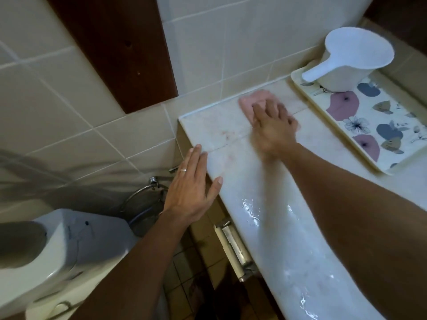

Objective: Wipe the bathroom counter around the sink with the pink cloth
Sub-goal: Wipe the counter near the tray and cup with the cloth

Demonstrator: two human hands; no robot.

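The pink cloth (253, 100) lies flat on the pale marble counter (233, 158), near the back wall. My right hand (272, 125) presses down on it with fingers spread; the hand is motion-blurred and covers most of the cloth. My left hand (193, 188) rests open on the counter's left edge, palm down, a ring on one finger, holding nothing. Wet streaks shine on the counter nearer to me. The sink is not in view.
A flowered tray (390, 137) sits on the counter at the right, with a white plastic dipper (353, 58) on its far end. A toilet tank (76, 245) and a spray hose (141, 192) stand below left. Tiled walls border the counter's back and left.
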